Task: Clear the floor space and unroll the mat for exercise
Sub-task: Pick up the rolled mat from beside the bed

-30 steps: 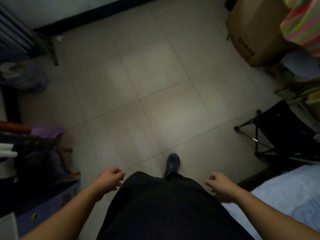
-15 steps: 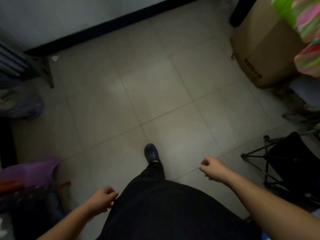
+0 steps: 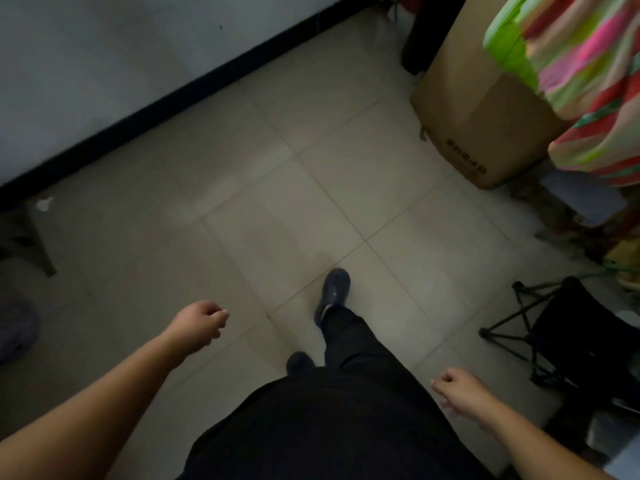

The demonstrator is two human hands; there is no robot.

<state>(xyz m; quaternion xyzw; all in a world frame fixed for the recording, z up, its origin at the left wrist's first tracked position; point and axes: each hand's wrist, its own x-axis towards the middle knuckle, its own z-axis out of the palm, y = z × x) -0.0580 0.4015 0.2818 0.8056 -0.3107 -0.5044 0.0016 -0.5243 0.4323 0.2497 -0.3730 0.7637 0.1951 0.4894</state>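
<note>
Your left hand [image 3: 199,323] and right hand [image 3: 459,389] hang loosely curled, each grip holding nothing, above the tiled floor [image 3: 277,209].

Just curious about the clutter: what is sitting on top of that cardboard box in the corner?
A striped cloth in pink, green and red drapes over the right side of the cardboard box. Whatever lies beneath that cloth, and the box's contents, are covered.

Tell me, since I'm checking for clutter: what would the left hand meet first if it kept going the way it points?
The left hand points up and right over bare floor tiles; the way looks free, though depth is unclear.
</note>
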